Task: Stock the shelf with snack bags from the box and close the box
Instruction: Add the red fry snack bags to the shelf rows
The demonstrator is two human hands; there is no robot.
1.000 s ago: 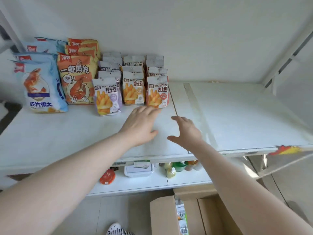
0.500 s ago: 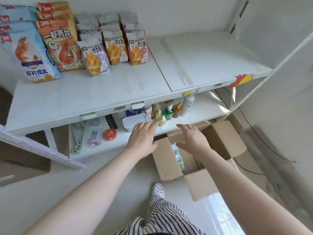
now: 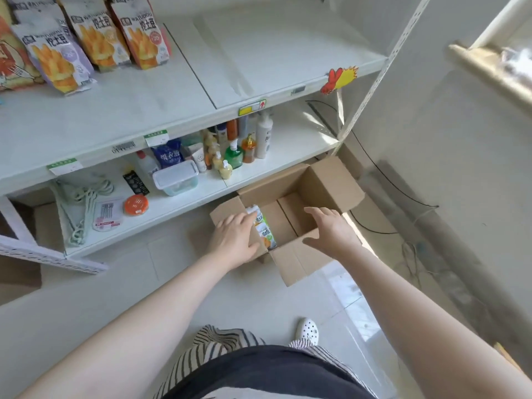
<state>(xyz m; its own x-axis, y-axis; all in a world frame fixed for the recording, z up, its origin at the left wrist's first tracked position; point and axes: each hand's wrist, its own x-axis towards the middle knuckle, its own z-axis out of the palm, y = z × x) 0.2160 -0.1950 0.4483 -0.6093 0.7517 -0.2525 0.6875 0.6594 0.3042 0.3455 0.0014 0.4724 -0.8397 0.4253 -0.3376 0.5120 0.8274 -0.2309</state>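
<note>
Fingers of both my hands are spread loose and hold nothing. My left hand (image 3: pixel 234 236) hovers over the box's (image 3: pixel 299 223) left wall, fingertips just at the bags (image 3: pixel 263 228) standing inside against that wall — whether they touch I cannot tell. My right hand (image 3: pixel 331 228) hangs open above the box's right half, over bare cardboard floor. All four flaps stand open, the near one (image 3: pixel 299 263) lying out toward me, on the floor tiles.

Up on the top shelf (image 3: pixel 259 53) the stocked bags (image 3: pixel 95 33) stand in rows at the left; its right half is bare. Below, the lower shelf (image 3: pixel 290 151) holds bottles (image 3: pixel 247 142), a lidded tub (image 3: pixel 176 178), an orange disc (image 3: pixel 136 205) and hangers (image 3: pixel 83 205) (all just behind the box). A black cable (image 3: pixel 388 185) trails on the floor to the right. My shoe (image 3: pixel 308 331) stands well clear of the box.
</note>
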